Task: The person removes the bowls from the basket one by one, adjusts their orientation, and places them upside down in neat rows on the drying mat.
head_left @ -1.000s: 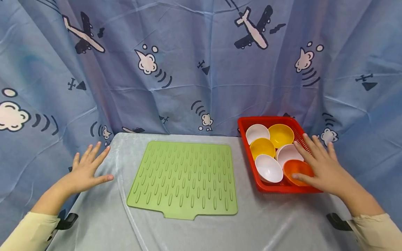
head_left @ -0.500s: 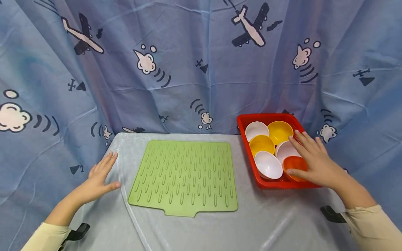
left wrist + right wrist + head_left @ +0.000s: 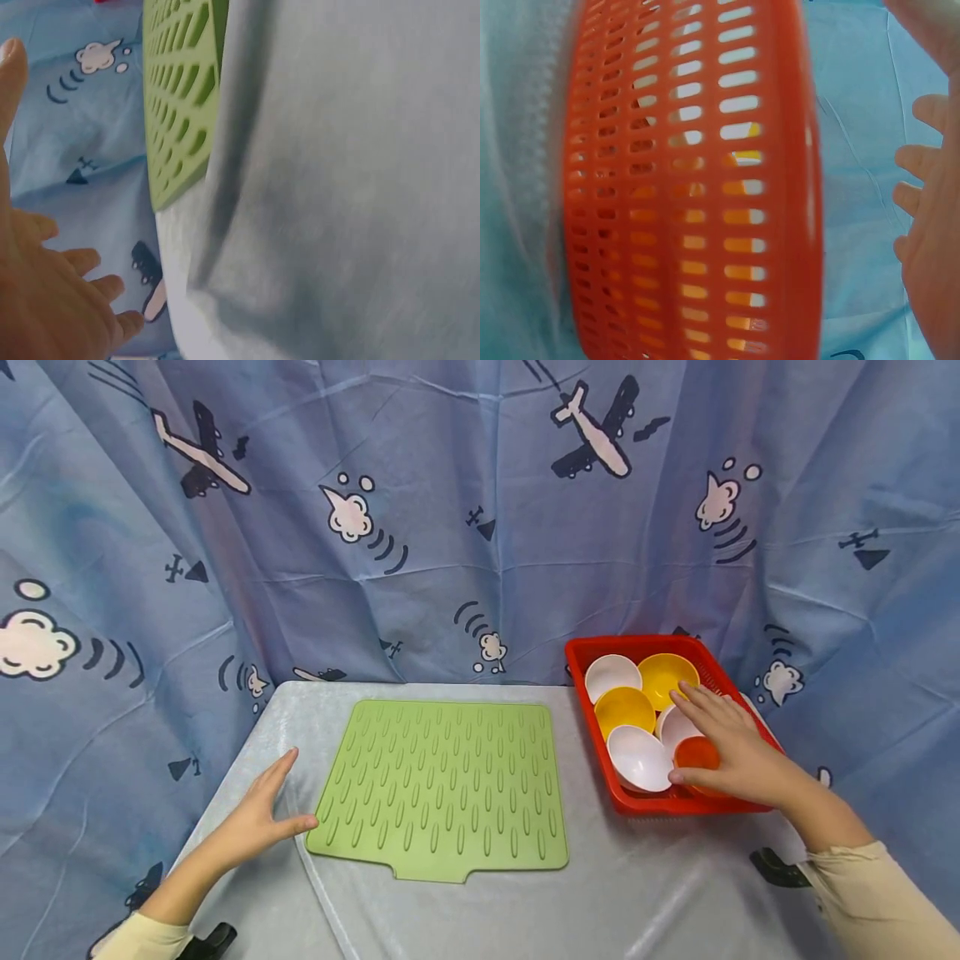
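A red plastic basket (image 3: pixel 600 777) holds several small bowls at the right of the table. Among them are a white bowl (image 3: pixel 640 762) near the front, a yellow bowl (image 3: pixel 624 710) behind it and an orange bowl (image 3: pixel 693 753). My right hand (image 3: pixel 742 760) hovers over the basket's right side with straight fingers, partly hiding the orange bowl and a pale bowl (image 3: pixel 674 727). Above the rim in the right wrist view, the hand looks apart from the basket. At the left, my left hand (image 3: pixel 255 827) is held with fingers extended, its thumb near the green ridged mat (image 3: pixel 442 785). It holds nothing.
A pale grey cloth covers the table (image 3: pixel 570 918). Behind it hangs a blue curtain (image 3: pixel 427 593) printed with planes and clouds. The basket stands close to the table's back right, beside the mat.
My left hand has moved right and lower, toward the mat's left edge. My right hand has shifted slightly left over the basket. The bowls and mat stay in place.
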A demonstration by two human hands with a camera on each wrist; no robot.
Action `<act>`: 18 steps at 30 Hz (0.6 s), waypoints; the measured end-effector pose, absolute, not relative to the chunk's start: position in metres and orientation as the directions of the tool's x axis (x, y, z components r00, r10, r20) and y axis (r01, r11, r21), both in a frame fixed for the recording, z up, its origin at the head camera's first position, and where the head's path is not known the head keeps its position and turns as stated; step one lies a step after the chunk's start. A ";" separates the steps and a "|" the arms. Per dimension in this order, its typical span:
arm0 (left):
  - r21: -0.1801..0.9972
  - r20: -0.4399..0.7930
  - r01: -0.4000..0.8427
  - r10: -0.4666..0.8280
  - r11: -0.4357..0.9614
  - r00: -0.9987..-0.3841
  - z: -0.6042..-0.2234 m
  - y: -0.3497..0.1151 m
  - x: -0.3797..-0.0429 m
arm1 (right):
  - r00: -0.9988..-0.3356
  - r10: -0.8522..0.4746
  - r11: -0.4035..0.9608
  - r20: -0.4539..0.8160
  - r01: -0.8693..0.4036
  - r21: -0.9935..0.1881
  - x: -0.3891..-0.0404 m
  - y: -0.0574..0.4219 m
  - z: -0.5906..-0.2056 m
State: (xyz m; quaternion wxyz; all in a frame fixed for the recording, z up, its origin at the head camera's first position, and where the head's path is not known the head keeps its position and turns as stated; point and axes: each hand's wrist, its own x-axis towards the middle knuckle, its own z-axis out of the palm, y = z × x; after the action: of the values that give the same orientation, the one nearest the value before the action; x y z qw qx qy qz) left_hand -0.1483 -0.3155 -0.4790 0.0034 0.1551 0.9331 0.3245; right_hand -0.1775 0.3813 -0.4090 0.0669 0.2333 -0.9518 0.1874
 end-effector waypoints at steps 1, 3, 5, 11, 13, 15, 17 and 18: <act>0.616 0.083 0.273 0.284 0.739 -0.955 -0.480 -0.313 -0.147 | -0.880 -0.424 0.816 0.215 -0.474 -0.330 -0.178 0.381 -0.410; 0.631 0.063 0.253 0.277 0.734 -0.959 -0.481 -0.310 -0.146 | -0.872 -0.437 0.805 0.220 -0.488 -0.338 -0.179 0.380 -0.411; 0.640 0.054 0.246 0.277 0.728 -0.959 -0.483 -0.307 -0.144 | -0.872 -0.437 0.799 0.220 -0.489 -0.349 -0.181 0.379 -0.411; 0.615 0.050 0.266 0.300 0.743 -0.953 -0.494 -0.299 -0.141 | -0.878 -0.439 0.788 0.190 -0.478 -0.389 -0.187 0.374 -0.414; 0.619 0.051 0.270 0.305 0.738 -0.951 -0.498 -0.296 -0.139 | -0.882 -0.437 0.789 0.177 -0.470 -0.395 -0.188 0.372 -0.415; 0.625 0.048 0.264 0.302 0.735 -0.952 -0.503 -0.294 -0.138 | -0.885 -0.434 0.786 0.171 -0.464 -0.407 -0.189 0.372 -0.416; 0.631 0.039 0.245 0.285 0.736 -0.958 -0.507 -0.292 -0.137 | -0.893 -0.426 0.779 0.149 -0.445 -0.441 -0.190 0.371 -0.417; 0.630 0.038 0.237 0.276 0.739 -0.960 -0.509 -0.291 -0.137 | -0.897 -0.422 0.776 0.133 -0.433 -0.459 -0.190 0.371 -0.418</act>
State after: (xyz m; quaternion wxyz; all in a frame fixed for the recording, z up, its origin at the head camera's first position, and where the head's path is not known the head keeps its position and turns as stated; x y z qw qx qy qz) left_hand -0.1372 -0.2912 -0.5089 0.0292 0.1378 0.9321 0.3338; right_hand -0.1904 0.3706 -0.4176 0.0110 0.2270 -0.9422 0.2463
